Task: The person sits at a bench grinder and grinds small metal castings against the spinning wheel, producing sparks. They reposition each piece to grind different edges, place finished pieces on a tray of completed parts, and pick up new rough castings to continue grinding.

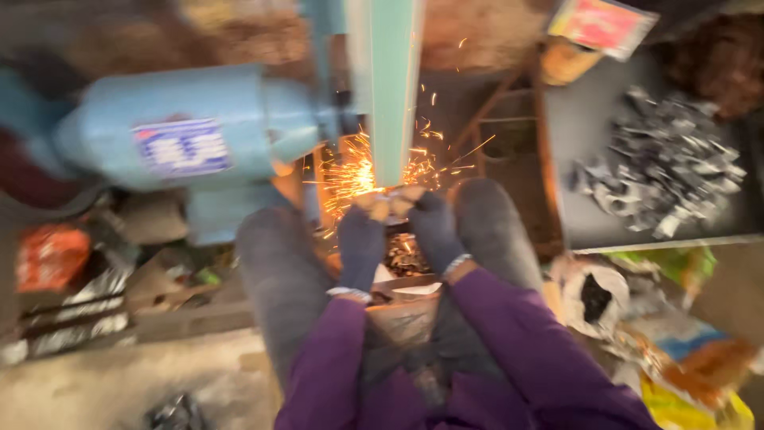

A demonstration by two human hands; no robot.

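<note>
Both hands point(395, 227) pinch workpiece point(394, 196) against grinder point(386, 95).

A single head-worn camera looks steeply down from above the person's own lap, close enough that purple sleeves fill the bottom centre of the frame. It faces forward and down onto a blue grinding machine point(191, 143) at upper left and centre, with a tray of grey metal pieces point(660, 167) at upper right. Motion blur softens everything. No second view shares the scene.
</note>
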